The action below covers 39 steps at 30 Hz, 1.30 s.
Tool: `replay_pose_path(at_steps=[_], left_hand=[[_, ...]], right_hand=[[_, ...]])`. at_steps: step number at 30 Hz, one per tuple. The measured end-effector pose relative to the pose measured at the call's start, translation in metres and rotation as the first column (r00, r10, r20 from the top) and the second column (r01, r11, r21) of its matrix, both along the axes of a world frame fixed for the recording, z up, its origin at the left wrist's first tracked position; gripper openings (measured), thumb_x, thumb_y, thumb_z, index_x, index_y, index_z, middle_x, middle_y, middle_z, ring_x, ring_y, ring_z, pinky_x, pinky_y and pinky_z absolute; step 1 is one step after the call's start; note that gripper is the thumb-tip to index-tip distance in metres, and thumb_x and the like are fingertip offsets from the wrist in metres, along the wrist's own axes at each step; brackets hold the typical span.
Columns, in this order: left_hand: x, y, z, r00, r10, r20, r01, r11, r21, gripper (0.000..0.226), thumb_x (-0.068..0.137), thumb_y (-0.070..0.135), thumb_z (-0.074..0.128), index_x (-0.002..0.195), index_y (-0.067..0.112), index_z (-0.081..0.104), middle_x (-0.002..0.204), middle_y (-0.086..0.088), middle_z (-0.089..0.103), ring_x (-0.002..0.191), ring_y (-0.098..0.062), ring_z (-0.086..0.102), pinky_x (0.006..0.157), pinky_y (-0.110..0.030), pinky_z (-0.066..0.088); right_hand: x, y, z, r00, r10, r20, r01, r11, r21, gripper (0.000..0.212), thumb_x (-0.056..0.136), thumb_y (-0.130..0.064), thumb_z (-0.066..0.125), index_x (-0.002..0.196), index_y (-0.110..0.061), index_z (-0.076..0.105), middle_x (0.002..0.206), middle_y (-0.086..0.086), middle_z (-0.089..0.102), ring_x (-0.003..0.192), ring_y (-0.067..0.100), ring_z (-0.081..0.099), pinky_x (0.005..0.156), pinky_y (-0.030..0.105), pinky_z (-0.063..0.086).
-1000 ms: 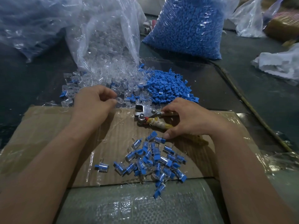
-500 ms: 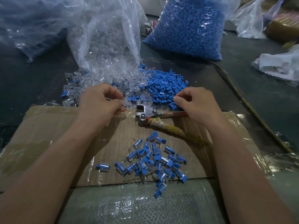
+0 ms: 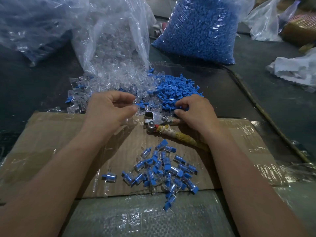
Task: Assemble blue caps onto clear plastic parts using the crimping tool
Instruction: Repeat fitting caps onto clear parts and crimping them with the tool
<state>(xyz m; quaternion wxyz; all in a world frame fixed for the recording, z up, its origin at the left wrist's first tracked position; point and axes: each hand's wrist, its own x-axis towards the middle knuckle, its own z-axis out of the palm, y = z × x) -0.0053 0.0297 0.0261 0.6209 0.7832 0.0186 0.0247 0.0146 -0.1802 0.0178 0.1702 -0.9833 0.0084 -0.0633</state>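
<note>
Now, head view only. The left hand (image 3: 111,111) is curled, thumb and forefinger tips drawn together on what looks like one clear part (image 3: 137,107). The piece blurs into the heap behind it, so the pinch is my reading.

The right hand (image 3: 196,113) arches over the near edge of the loose blue caps (image 3: 177,88), fingertips down among them. I cannot tell whether a cap is gripped.

The crimping tool (image 3: 154,118) lies on the cardboard (image 3: 51,134) between the two hands. Its metal head points toward the left hand and its taped handles run under the right wrist.

Loose clear parts (image 3: 116,82) spill from their bag beyond the left hand and touch the cap heap. Finished pieces (image 3: 164,168) lie on the body side of both hands, between the forearms. A dark bench (image 3: 256,93) carries everything.

Step in hand, as judged: fetching one cap to mate with the held part.

- Lift a single cap. They lie tangled, so shake off any that cling.
- Turn the cap so its stem faces the part's opening, and seat it squarely by finger before the tool comes in.
- A skewed cap would likely crimp crooked or crack the shell.
- The clear plastic probably slips, so pinch it on its flat faces.
- Keep fingertips back from the tool head when squeezing.
- Drop the done piece with the others, away from the raw heaps.
</note>
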Motion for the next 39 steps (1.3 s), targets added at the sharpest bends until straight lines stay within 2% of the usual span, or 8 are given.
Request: replay_pose_path(at_steps=[2, 9, 15, 18, 21, 25, 31, 39], left_hand=[[0.0, 0.001, 0.0, 0.999, -0.036, -0.016, 0.035, 0.999, -0.012, 0.022, 0.071, 0.006, 0.073, 0.086, 0.021, 0.069, 0.079, 0.0, 0.071, 0.069, -0.008, 0.068, 0.064, -0.021, 0.057], [0.002, 0.001, -0.001, 0.996, -0.086, -0.034, 0.087, 0.996, 0.029, 0.02, 0.07, -0.002, 0.071, 0.073, 0.016, 0.064, 0.072, 0.0, 0.067, 0.059, -0.002, 0.064, 0.056, -0.013, 0.053], [0.003, 0.003, -0.001, 0.999, -0.041, -0.033, 0.039, 0.998, -0.059, 0.01, 0.076, 0.002, 0.068, 0.076, 0.009, 0.061, 0.073, -0.012, 0.068, 0.067, -0.02, 0.069, 0.061, -0.033, 0.058], [0.001, 0.002, 0.003, 0.998, -0.058, -0.039, 0.051, 0.986, -0.161, 0.011, 0.076, -0.002, 0.065, 0.075, 0.007, 0.059, 0.062, -0.006, 0.067, 0.057, -0.013, 0.067, 0.05, -0.022, 0.055], [-0.001, 0.0, 0.005, 0.995, -0.095, -0.022, 0.089, 0.977, -0.196, 0.014, 0.075, -0.006, 0.063, 0.074, 0.007, 0.06, 0.057, -0.003, 0.066, 0.055, -0.011, 0.066, 0.052, -0.018, 0.054], [-0.005, -0.007, 0.007, 0.993, -0.121, -0.004, 0.119, 0.976, -0.181, 0.016, 0.078, -0.01, 0.062, 0.077, 0.006, 0.061, 0.065, -0.01, 0.066, 0.056, -0.011, 0.066, 0.055, -0.018, 0.055], [-0.008, -0.011, 0.008, 0.992, -0.118, 0.033, 0.121, 0.982, -0.145, 0.016, 0.078, -0.007, 0.063, 0.082, 0.008, 0.063, 0.07, -0.009, 0.067, 0.057, -0.008, 0.066, 0.056, -0.016, 0.054], [-0.01, -0.012, 0.007, 0.986, -0.145, 0.077, 0.155, 0.978, -0.14, 0.023, 0.076, -0.008, 0.064, 0.076, 0.015, 0.065, 0.062, 0.002, 0.069, 0.056, -0.008, 0.066, 0.055, -0.014, 0.052]], right_hand=[[0.002, 0.001, -0.001, 1.0, -0.001, -0.03, 0.0, 1.0, -0.018, 0.023, 0.086, -0.027, 0.062, 0.106, -0.017, 0.068, 0.102, -0.001, 0.06, 0.088, 0.012, 0.05, 0.075, 0.024, 0.037], [0.0, 0.001, -0.003, 0.999, 0.017, 0.044, -0.017, 1.0, 0.015, 0.016, 0.087, -0.025, 0.061, 0.097, -0.015, 0.067, 0.09, -0.005, 0.056, 0.081, 0.007, 0.045, 0.072, 0.023, 0.034], [-0.01, 0.003, 0.009, 0.99, -0.039, 0.136, -0.006, 0.949, 0.315, 0.002, 0.083, -0.022, 0.066, 0.085, -0.023, 0.064, 0.072, -0.021, 0.054, 0.068, -0.003, 0.052, 0.063, 0.01, 0.04], [-0.02, 0.014, 0.016, 0.987, -0.028, 0.157, -0.053, 0.872, 0.487, 0.011, 0.081, -0.021, 0.069, 0.081, -0.029, 0.063, 0.073, -0.022, 0.059, 0.07, -0.006, 0.057, 0.064, 0.004, 0.044], [-0.029, 0.028, 0.018, 0.982, 0.031, 0.184, -0.125, 0.841, 0.526, 0.013, 0.081, -0.016, 0.068, 0.092, -0.021, 0.07, 0.074, -0.025, 0.058, 0.07, -0.012, 0.057, 0.066, 0.002, 0.044], [-0.037, 0.047, 0.017, 0.958, 0.055, 0.28, -0.213, 0.792, 0.573, 0.009, 0.077, -0.011, 0.072, 0.085, -0.013, 0.073, 0.068, -0.022, 0.06, 0.064, -0.008, 0.059, 0.062, 0.006, 0.045], [-0.04, 0.054, 0.013, 0.949, 0.067, 0.307, -0.225, 0.828, 0.514, 0.002, 0.077, -0.015, 0.072, 0.076, -0.014, 0.071, 0.061, -0.02, 0.058, 0.059, -0.001, 0.058, 0.059, 0.012, 0.047], [-0.042, 0.057, 0.012, 0.942, 0.088, 0.325, -0.22, 0.892, 0.395, 0.01, 0.08, -0.022, 0.068, 0.074, -0.014, 0.068, 0.065, -0.007, 0.062, 0.059, 0.01, 0.058, 0.062, 0.038, 0.052]])
